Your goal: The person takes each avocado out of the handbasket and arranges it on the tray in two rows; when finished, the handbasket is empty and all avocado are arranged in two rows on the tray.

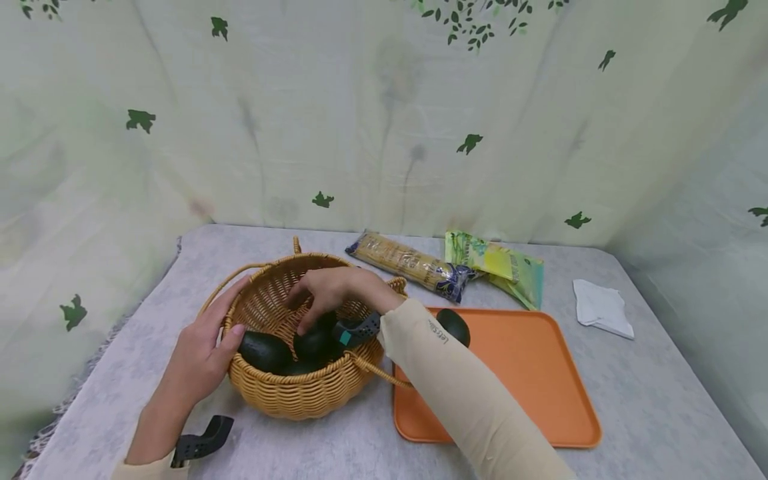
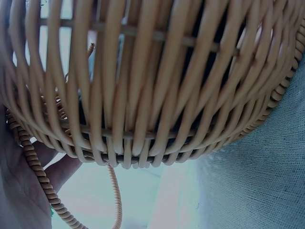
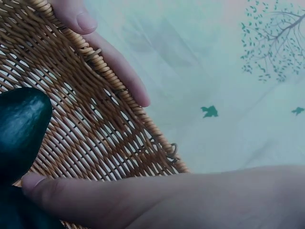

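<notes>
A round wicker basket (image 1: 300, 393) holds several dark green avocados (image 1: 264, 351). My left hand (image 1: 201, 353) grips its left rim, the thumb over the edge and the fingers along the outer wall; in the left wrist view this hand (image 2: 19, 186) shows beside the woven side and a looped handle (image 2: 43, 183). My right hand (image 1: 333, 290) reaches down inside the basket. Its thumb rests at a dark avocado (image 1: 315, 341), while the other fingers are spread apart from it toward the left. The right wrist view shows the thumb (image 3: 66, 195) beside another avocado (image 3: 21, 129).
An orange tray (image 1: 528, 373) lies to the right, with one avocado (image 1: 454, 327) at its far left corner, partly behind my right sleeve. Beyond are a pack of dry noodles (image 1: 408, 261) and a green-yellow packet (image 1: 498, 263). A white folded tissue (image 1: 602, 309) lies far right.
</notes>
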Available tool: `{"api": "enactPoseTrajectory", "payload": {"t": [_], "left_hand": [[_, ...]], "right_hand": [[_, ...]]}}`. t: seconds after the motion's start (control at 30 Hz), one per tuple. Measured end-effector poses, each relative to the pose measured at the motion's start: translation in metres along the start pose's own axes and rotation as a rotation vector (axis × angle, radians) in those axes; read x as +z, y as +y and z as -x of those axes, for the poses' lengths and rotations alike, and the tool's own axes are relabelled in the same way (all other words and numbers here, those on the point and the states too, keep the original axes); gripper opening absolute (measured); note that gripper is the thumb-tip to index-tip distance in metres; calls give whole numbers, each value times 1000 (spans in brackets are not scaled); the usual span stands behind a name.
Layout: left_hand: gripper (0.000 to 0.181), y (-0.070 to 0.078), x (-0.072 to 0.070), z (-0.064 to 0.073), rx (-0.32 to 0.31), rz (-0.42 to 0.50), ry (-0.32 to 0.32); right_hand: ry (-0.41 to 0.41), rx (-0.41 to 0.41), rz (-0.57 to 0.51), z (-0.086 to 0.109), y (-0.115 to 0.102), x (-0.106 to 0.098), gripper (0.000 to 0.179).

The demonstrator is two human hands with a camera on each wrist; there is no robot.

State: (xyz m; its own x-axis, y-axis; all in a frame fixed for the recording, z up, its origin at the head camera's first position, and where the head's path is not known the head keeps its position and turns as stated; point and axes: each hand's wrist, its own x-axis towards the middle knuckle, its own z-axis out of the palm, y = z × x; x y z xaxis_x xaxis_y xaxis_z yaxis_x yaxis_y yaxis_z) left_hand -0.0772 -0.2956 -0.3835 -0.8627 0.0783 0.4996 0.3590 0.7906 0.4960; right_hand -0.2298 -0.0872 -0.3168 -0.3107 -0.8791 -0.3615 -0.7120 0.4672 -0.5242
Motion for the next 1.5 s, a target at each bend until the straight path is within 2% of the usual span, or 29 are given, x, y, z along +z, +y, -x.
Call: {"api": "enactPoseTrajectory", "payload": {"t": [0.2, 0.4, 0.63, 0.87, 1.1, 1.33, 1.5], "left_hand": [[68, 2, 0, -1, -4, 1, -3], [68, 1, 0, -1, 4, 5, 5], [69, 0, 2, -1, 19, 3, 12], [69, -1, 1, 0, 14, 1, 14], [69, -1, 1, 2, 16, -3, 14], [68, 1, 2, 1, 6, 3, 12], [68, 1, 2, 0, -1, 7, 10]], "right_hand": [[-47, 66, 18, -1, 0, 1, 69], [-71, 73, 3, -2, 0, 2, 71], [6, 27, 0, -1, 1, 2, 63], [52, -79, -117, 2, 2, 4, 56], [16, -129, -203, 4, 1, 7, 61], [-17, -132, -112, 3, 1, 9, 52], [-37, -139, -125, 4, 1, 9, 47]]}}
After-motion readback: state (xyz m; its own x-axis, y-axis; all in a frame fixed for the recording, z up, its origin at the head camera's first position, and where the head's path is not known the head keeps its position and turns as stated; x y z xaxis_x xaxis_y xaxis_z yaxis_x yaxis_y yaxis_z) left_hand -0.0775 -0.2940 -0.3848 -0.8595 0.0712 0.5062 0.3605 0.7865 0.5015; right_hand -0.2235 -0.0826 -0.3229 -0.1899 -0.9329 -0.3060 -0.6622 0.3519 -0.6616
